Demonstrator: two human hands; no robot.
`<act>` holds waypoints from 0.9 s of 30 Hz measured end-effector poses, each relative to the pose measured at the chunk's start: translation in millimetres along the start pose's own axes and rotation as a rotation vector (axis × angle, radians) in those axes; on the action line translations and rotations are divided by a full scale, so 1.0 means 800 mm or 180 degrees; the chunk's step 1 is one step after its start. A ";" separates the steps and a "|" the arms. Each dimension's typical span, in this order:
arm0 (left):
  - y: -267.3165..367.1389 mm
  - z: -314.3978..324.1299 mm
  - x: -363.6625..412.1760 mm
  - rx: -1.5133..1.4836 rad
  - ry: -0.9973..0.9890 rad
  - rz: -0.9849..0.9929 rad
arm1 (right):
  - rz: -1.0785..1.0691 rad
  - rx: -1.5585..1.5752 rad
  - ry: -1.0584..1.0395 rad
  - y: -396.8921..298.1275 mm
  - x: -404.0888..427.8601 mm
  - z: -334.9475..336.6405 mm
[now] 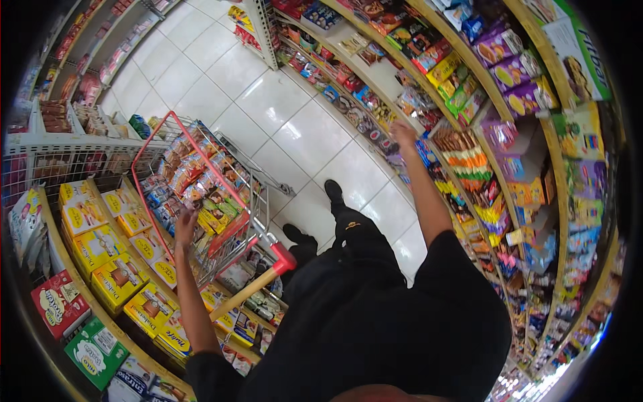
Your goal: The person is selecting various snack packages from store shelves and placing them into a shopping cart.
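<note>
A shopping cart (pixel 211 171) with a red-rimmed wire basket stands at my left, loaded with packaged snacks (pixel 183 168). Over the near side of its load is my left hand (pixel 186 226), fingers bent close to the packs; whether it grips one I cannot tell. My right hand (pixel 403 134) reaches out to the shelf on the right, beside small snack packets (pixel 417 103) in clear wrapping. Blur hides its fingertips, so any hold there is unclear. Yellow-green snack packs (pixel 216 216) lie in the cart near my left hand.
Tiled floor (pixel 286 135) runs between the two shelf rows. Yellow Diabetasol boxes (pixel 120 281) line the left shelf (pixel 75 271). Purple packs (pixel 512 70) fill an upper tier at right. A wire-sided display (pixel 75 151) adjoins the cart's far left.
</note>
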State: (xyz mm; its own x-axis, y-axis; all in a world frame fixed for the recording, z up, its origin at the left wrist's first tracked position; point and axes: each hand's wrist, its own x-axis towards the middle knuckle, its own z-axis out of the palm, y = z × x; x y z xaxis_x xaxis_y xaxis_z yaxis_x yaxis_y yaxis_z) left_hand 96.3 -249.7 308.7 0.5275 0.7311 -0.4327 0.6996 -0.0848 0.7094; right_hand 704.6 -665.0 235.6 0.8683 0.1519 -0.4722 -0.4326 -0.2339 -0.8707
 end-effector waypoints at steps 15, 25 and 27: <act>0.277 0.258 -0.248 0.0993 0.1868 -0.0637 | 0.0813 -0.2214 0.2095 0.006 0.204 0.015; 0.275 0.267 -0.249 0.1150 0.1994 -0.0620 | 0.0495 -0.1187 0.1301 0.018 0.199 -0.019; 0.272 0.267 -0.250 0.1133 0.2033 -0.0502 | 0.0451 0.1029 0.1008 0.018 0.189 -0.023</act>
State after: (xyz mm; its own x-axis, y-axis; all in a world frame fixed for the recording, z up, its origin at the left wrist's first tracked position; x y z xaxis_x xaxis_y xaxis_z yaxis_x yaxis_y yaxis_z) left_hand 245.9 -558.7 430.5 0.1014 0.9944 -0.0302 0.9147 -0.0813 0.3959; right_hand 834.0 -663.1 154.2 0.8049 -0.1720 -0.5680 -0.5619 0.0873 -0.8226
